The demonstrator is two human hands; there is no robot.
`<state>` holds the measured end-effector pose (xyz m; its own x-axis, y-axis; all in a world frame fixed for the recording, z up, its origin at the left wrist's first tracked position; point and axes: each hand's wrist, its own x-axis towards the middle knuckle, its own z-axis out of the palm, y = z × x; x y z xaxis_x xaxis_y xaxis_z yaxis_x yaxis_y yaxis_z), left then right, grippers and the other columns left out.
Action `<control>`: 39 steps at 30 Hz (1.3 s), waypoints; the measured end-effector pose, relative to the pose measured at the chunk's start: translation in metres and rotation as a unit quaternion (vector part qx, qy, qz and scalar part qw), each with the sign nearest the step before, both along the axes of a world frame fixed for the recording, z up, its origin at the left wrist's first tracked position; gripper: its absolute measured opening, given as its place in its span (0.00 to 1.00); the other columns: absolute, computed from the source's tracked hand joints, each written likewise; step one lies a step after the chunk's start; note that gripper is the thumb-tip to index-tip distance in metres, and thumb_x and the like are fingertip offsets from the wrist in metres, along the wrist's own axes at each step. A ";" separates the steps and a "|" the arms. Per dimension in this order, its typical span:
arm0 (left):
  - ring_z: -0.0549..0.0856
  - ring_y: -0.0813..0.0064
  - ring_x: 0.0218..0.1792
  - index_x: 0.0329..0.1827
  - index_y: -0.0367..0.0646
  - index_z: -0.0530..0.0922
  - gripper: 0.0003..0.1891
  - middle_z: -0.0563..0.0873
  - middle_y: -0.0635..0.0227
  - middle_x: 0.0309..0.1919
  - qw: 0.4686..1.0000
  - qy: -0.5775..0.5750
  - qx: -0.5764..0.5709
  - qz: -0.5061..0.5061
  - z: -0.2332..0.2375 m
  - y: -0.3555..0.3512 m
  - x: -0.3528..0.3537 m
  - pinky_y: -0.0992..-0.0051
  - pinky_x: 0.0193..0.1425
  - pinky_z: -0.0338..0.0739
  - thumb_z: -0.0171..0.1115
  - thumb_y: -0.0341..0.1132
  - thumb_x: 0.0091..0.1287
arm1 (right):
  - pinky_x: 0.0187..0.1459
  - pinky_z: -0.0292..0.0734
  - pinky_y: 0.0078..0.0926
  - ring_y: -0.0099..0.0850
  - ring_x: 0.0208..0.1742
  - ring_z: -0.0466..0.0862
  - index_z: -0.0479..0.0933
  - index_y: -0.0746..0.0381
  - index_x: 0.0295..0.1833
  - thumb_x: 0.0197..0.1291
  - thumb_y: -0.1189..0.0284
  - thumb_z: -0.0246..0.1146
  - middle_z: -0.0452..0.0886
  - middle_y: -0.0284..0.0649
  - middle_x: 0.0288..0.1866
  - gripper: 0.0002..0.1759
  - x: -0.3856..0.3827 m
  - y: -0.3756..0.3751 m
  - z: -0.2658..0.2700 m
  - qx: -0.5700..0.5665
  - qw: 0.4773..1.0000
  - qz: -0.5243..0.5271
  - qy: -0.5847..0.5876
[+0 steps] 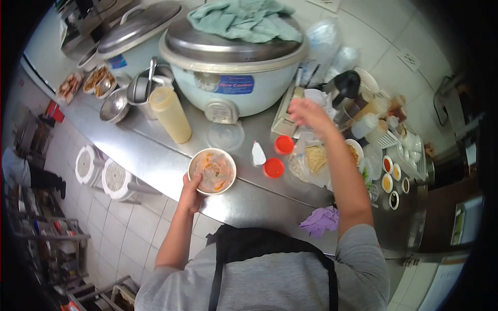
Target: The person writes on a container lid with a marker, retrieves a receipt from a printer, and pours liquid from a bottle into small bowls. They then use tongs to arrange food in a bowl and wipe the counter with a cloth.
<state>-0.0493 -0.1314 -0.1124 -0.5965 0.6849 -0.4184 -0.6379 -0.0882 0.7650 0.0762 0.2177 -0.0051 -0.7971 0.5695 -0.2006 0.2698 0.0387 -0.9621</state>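
Observation:
My left hand (191, 193) grips a round white bowl (233, 179) by its near left side, thumb over the rim. Orange-red streaks and a pale, cloudy surface show inside it. My right hand (311, 115) is over a long, light-coloured box (283, 124) in front of the rice cooker (192, 83). Its fingers are curled together; what they hold, if anything, is hidden. A clear round plastic lid (226, 136) lies behind the bowl. Two red round lids or dishes, one nearer (273, 168) and one farther (284, 145), sit beside a small white object (258, 154).
A squeeze bottle (170, 115) of pale liquid stands left of the cooker. Noodle-like strands (315, 158) lie in plastic under my right forearm. Small sauce cups (387, 182) and a purple cloth (320, 222) are on the right. Stools (116, 179) stand beyond the counter edge; a person (31, 171) is far left.

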 end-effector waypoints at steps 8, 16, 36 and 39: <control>0.65 0.64 0.53 0.57 0.43 0.48 0.33 0.63 0.55 0.51 0.998 0.016 -0.025 0.057 0.010 0.010 0.003 0.67 0.55 0.63 0.56 0.43 0.55 | 0.46 0.68 0.35 0.45 0.44 0.74 0.73 0.66 0.42 0.45 0.61 0.57 0.75 0.50 0.41 0.21 -0.079 0.130 -0.040 0.470 0.837 -0.179 -0.218; 0.64 0.57 0.53 0.52 0.40 0.60 0.26 0.66 0.48 0.48 0.883 0.386 -0.267 0.026 -0.007 0.014 0.003 0.64 0.56 0.59 0.55 0.45 0.54 | 0.45 0.67 0.38 0.48 0.45 0.72 0.70 0.68 0.41 0.48 0.61 0.55 0.74 0.55 0.40 0.21 -0.102 0.175 -0.056 0.511 0.808 -0.149 -0.253; 0.75 0.55 0.34 0.38 0.40 0.69 0.12 0.75 0.54 0.29 0.790 0.556 -0.046 -0.254 0.081 0.021 0.046 0.63 0.36 0.68 0.53 0.38 0.55 | 0.20 0.65 0.13 0.18 0.18 0.69 0.65 0.63 0.40 0.55 0.73 0.50 0.70 0.33 0.21 0.08 0.030 -0.197 -0.014 -0.107 0.973 -0.050 0.199; 0.76 0.54 0.33 0.39 0.40 0.70 0.11 0.76 0.52 0.28 0.789 0.550 -0.032 -0.271 0.071 0.009 0.048 0.64 0.34 0.70 0.51 0.36 0.57 | 0.24 0.68 0.14 0.18 0.22 0.71 0.66 0.63 0.36 0.53 0.74 0.53 0.71 0.33 0.22 0.06 0.028 -0.222 -0.023 -0.104 0.984 0.036 0.137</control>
<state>-0.0011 -0.1226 -0.0410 -0.2489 0.9628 0.1049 0.4845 0.0300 0.8743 0.1043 -0.0045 -0.0276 -0.8748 0.4779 -0.0795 0.0035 -0.1578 -0.9875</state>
